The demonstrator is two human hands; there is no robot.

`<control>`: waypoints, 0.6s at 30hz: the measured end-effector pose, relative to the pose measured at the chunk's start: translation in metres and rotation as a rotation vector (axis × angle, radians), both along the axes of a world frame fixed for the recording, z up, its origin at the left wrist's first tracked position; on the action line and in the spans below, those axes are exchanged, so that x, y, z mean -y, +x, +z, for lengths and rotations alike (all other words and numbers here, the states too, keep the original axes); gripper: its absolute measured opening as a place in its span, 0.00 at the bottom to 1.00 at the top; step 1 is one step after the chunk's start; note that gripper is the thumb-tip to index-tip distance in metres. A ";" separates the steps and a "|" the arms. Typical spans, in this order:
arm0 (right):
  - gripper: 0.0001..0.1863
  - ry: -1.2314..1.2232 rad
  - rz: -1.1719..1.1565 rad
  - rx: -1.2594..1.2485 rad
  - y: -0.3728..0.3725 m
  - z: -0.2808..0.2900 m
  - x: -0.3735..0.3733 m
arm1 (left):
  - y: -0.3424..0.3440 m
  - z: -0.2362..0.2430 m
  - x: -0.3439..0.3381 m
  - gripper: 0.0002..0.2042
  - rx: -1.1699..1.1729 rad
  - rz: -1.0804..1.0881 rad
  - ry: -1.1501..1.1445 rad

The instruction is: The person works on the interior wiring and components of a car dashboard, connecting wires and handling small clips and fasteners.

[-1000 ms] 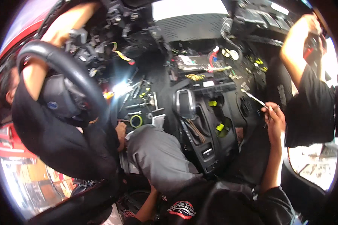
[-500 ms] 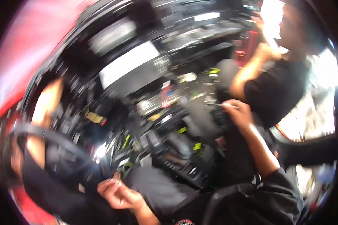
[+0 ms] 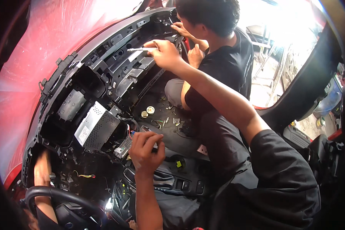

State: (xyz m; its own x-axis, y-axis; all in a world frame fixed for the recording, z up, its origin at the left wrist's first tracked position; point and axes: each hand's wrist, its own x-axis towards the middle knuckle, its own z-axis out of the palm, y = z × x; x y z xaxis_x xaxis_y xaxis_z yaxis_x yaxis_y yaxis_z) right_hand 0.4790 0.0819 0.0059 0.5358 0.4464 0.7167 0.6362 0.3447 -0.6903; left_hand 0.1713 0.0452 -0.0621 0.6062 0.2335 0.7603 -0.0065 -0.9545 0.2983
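Note:
My right hand point(image 3: 165, 54) is raised at arm's length before the far part of the stripped dashboard point(image 3: 120, 78). Its fingers are closed round a slim silver metal rod point(image 3: 138, 49), which points left; its exact kind is unclear. Lower down, in front of the perforated metal unit point(image 3: 98, 128), I hold up my left hand point(image 3: 146, 151). Its fingers are loosely bent, with a gap to the thumb, and nothing shows in them. Behind it lie wires and a connector block point(image 3: 122, 148).
A co-worker point(image 3: 222, 57) crouches at the right, hands at the dashboard's far end. Another person's arm point(image 3: 42, 168) reaches under the dash behind the steering wheel point(image 3: 61, 193). Two round pale lids point(image 3: 147, 111) and small loose parts lie on the floor. The centre console point(image 3: 182, 184) stands below.
My view has turned and steadied. My right hand has gone up and forward with the rod; my left hand has risen from near my lap. The co-worker now faces the dashboard.

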 end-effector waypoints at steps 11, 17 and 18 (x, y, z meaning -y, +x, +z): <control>0.13 -0.084 -0.513 0.229 0.065 0.008 -0.074 | -0.020 0.005 -0.006 0.09 0.112 0.115 -0.086; 0.17 -0.210 -0.678 0.712 0.072 0.021 -0.082 | -0.019 0.000 -0.013 0.09 0.099 0.118 -0.086; 0.18 -0.242 -0.679 0.717 0.071 0.022 -0.083 | -0.019 0.000 -0.013 0.09 0.100 0.121 -0.095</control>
